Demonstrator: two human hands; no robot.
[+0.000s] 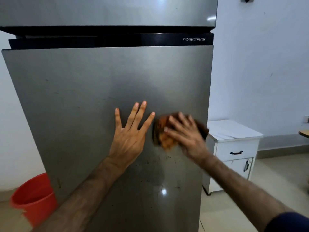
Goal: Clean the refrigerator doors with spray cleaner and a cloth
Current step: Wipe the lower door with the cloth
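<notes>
The grey lower refrigerator door [80, 91] fills the view, with the upper door [100, 10] above a black band. My left hand [130, 134] lies flat against the lower door with its fingers spread. To its right, my right hand [185, 133], blurred by motion, presses an orange-brown cloth [163, 131] against the door with straight fingers laid over it. Dark specks and smears mark the door below the hands. No spray bottle is in view.
A red bucket [33, 196] stands on the floor at the fridge's lower left. A white cabinet [234, 148] with a drawer and a door stands at the right against the pale wall. Tiled floor shows at the lower right.
</notes>
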